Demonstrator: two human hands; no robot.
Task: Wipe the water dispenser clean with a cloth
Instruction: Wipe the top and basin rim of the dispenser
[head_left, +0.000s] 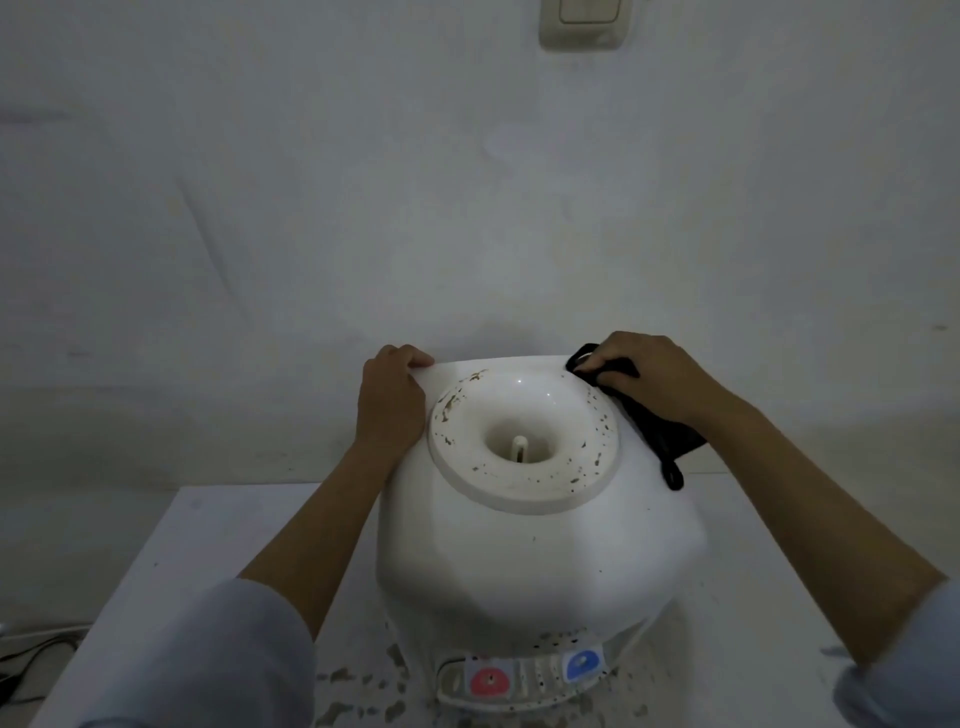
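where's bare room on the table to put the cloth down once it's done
The table shows a bare white patch on its left part, between the left forearm and the left edge. In front of the water dispenser, around the red tap and blue tap, brown specks crowd the surface. The strip right of the dispenser is narrow, under the right forearm.

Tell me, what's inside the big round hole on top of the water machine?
Inside the water dispenser's round hole stands a small white spike. Brown specks dot the ring around it. Deeper down is too dark to see.
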